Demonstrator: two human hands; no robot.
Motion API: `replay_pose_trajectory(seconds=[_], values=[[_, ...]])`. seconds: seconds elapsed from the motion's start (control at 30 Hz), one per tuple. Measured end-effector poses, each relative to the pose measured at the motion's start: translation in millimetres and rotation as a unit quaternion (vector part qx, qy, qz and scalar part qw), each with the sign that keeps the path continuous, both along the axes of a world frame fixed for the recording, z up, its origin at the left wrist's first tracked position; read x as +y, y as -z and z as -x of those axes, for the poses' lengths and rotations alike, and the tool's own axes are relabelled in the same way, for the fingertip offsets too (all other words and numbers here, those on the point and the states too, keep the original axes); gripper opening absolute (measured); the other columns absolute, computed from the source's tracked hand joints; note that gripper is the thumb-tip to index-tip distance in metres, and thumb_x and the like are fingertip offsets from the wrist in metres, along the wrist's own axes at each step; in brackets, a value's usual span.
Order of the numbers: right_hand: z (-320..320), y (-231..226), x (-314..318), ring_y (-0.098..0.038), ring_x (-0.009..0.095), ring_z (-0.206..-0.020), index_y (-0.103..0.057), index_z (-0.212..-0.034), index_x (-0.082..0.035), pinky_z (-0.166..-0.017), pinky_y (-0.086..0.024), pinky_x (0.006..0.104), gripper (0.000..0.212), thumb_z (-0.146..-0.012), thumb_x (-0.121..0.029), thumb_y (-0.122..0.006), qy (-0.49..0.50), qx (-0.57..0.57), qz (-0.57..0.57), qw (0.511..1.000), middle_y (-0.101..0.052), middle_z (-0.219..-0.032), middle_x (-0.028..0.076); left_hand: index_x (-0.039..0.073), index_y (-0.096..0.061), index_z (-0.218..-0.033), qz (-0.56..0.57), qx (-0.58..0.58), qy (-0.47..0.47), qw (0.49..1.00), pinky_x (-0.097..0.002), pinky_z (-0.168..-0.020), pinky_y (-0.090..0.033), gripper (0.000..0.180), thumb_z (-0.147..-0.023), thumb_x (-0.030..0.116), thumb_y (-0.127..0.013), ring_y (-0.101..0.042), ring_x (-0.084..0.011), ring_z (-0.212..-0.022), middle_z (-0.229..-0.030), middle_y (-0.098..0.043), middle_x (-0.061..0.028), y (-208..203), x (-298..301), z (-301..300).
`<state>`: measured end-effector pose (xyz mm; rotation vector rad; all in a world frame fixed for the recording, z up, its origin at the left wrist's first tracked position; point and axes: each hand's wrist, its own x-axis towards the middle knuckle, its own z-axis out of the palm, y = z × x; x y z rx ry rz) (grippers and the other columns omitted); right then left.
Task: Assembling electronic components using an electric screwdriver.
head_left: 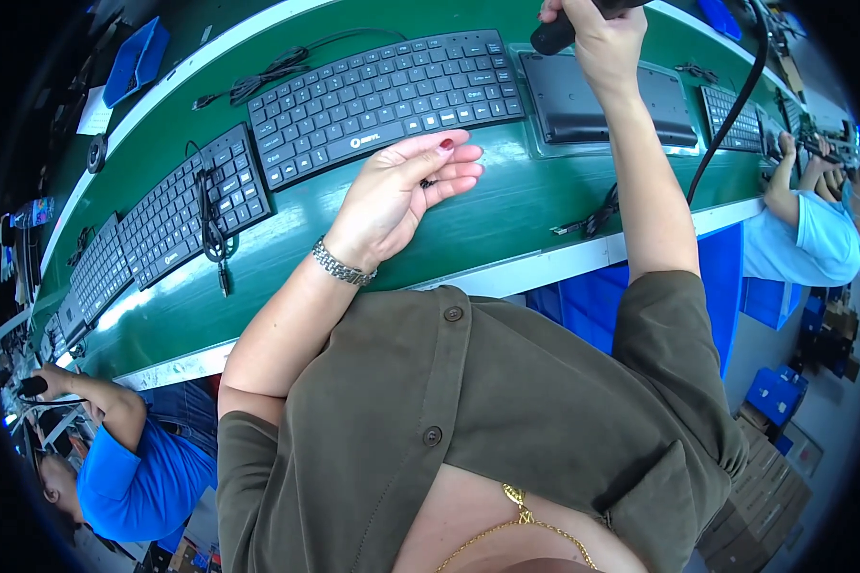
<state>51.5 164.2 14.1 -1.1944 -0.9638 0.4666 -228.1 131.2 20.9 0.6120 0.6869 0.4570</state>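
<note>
My right hand (602, 43) is wrapped round a black electric screwdriver (554, 36), whose upper part runs out of view at the top edge. Below it, a black keyboard lies underside up (573, 100) in a clear-edged tray (545, 148) on the green bench. My left hand (401, 196) is loosely cupped, palm turned inward, its thumb over the curled fingers. Small dark pieces (427, 183), too small to make out, show in that palm. Just beyond this hand a black keyboard (382, 100) lies keys up, its cable (272, 72) bundled behind it.
More keyboards (196, 196) line the green bench (344, 181) to the left, one with a coiled cable (210, 220) on top. A black cord (736, 110) hangs at the right, near another keyboard (731, 119). Co-workers in blue (143, 477) and light blue (822, 234) sit on either side.
</note>
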Motion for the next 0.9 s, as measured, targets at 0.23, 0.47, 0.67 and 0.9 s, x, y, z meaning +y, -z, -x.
replay_pose_trajectory(seconds=[0.23, 0.47, 0.67, 0.9], values=[[-5.3, -4.8, 0.8, -0.057, 0.015, -0.056, -0.051, -0.106, -0.001, -0.056, -0.048, 0.0243, 0.023, -0.085, 0.000, -0.060, 0.039, -0.061, -0.013, 0.997, -0.058, -0.072, 0.008, -0.002, -0.059, -0.110, -0.011, -0.002, -0.009, 1.000, -0.0266, -0.084, -0.056, 0.021, -0.097, 0.015, -0.057, -0.066, -0.0181, -0.094, -0.109, -0.066, -0.0181, -15.8, -8.8, 23.7], [131.3, -62.3, -40.2, -0.057, 0.016, -0.059, -0.049, -0.108, -0.001, -0.061, -0.049, 0.0250, 0.024, -0.086, -0.002, -0.060, -0.203, 0.157, -0.194, 0.947, -0.058, -0.075, 0.008, -0.001, -0.061, -0.104, 0.033, -0.032, -0.071, 0.996, -0.0228, -0.074, -0.054, 0.017, -0.096, 0.014, -0.059, -0.063, -0.0125, -0.079, -0.096, -0.067, -0.0114, 4.7, -7.8, 71.9], [169.0, -80.1, -57.9, -0.057, 0.023, -0.068, -0.048, -0.124, -0.011, -0.073, -0.046, 0.0402, 0.031, -0.093, -0.013, -0.048, -0.367, 0.171, -0.177, 0.897, -0.056, -0.079, 0.009, 0.001, -0.060, -0.103, 0.036, -0.041, -0.085, 0.995, -0.0195, -0.064, -0.047, 0.015, -0.098, 0.015, -0.057, -0.054, -0.0079, -0.068, -0.088, -0.063, -0.0053, -3.6, -12.9, 85.5], [203.0, -84.2, -50.4, -0.055, 0.022, -0.065, -0.049, -0.121, -0.008, -0.070, -0.046, 0.0380, 0.029, -0.092, -0.011, -0.049, -0.384, 0.191, -0.161, 0.889, -0.055, -0.077, 0.008, 0.002, -0.061, -0.103, 0.040, -0.050, -0.110, 0.992, -0.0193, -0.064, -0.046, 0.015, -0.097, 0.015, -0.059, -0.054, -0.0078, -0.069, -0.090, -0.064, -0.0063, -2.2, -20.7, 116.7]])
